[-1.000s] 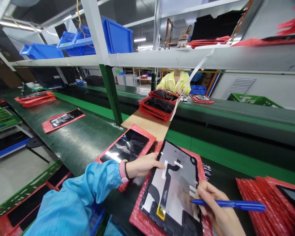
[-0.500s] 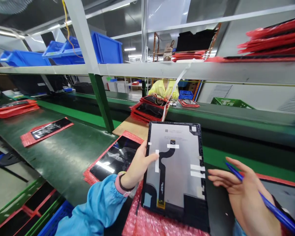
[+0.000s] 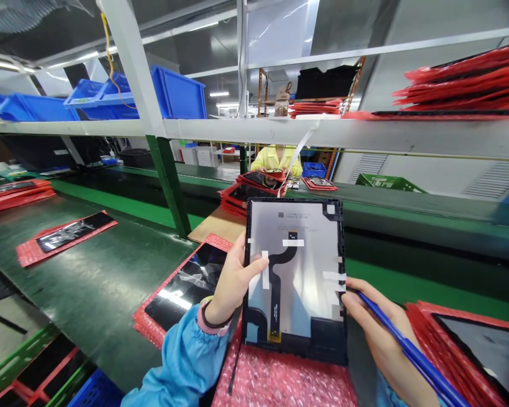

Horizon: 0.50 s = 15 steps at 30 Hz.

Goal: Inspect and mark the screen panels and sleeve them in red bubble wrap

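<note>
My left hand [image 3: 237, 280] grips the left edge of a black-framed tablet display panel [image 3: 294, 277], holding it up with its silver back towards me. White tape strips and a black flexible cable lie on that back. My right hand [image 3: 377, 328] holds a blue pen [image 3: 411, 356] and touches the panel's right edge. A sheet of pink-red bubble wrap [image 3: 280, 379] lies below the panel. Another dark screen on red bubble wrap [image 3: 182, 297] lies just left of my left wrist.
Red-wrapped panels [image 3: 462, 333] are stacked at the lower right on a green workbench [image 3: 97, 271]. A co-worker in a yellow top [image 3: 275, 159] sits across the bench beyond more stacks. A white shelf [image 3: 254, 130] overhead carries blue bins [image 3: 178, 93].
The panel has been lifted off the bubble wrap and turned upright towards me. My right hand has moved with the pen to the panel's right edge.
</note>
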Each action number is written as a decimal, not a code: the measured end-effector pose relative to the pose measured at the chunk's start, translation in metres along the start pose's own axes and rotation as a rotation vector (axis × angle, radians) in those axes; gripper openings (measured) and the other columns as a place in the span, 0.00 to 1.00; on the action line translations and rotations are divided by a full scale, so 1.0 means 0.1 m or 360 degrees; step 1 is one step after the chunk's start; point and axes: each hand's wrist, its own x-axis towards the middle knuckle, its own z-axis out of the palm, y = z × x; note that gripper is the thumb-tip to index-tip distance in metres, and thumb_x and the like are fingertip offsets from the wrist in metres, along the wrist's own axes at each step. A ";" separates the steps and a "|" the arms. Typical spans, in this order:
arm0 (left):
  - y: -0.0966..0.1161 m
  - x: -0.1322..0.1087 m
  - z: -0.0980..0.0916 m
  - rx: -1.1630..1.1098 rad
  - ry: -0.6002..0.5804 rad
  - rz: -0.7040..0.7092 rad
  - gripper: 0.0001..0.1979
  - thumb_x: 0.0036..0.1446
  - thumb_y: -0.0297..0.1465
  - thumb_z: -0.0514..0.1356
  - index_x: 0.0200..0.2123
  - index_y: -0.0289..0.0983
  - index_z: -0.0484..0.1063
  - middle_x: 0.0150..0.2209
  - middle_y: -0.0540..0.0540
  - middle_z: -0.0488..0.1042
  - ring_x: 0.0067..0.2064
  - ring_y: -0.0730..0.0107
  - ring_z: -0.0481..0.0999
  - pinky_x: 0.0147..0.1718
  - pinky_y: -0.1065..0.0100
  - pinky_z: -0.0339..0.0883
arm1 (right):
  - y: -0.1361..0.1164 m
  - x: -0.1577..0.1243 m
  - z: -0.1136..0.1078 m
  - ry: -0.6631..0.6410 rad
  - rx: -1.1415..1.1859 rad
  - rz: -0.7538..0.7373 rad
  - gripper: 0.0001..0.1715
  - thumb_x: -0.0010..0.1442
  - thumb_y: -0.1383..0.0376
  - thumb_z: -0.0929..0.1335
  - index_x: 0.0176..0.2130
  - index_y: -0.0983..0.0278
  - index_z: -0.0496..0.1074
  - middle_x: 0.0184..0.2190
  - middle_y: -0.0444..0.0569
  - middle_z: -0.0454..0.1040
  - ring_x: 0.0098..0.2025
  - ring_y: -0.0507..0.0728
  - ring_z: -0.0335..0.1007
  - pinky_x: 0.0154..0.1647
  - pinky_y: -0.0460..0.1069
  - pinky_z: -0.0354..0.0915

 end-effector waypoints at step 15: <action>-0.14 -0.12 -0.03 0.0584 0.0074 0.0288 0.08 0.54 0.34 0.61 0.36 0.36 0.73 0.27 0.46 0.77 0.27 0.68 0.75 0.29 0.69 0.70 | 0.09 0.16 0.12 0.0382 -0.0137 -0.0078 0.27 0.50 0.49 0.71 0.47 0.58 0.70 0.44 0.51 0.78 0.43 0.63 0.76 0.40 0.49 0.72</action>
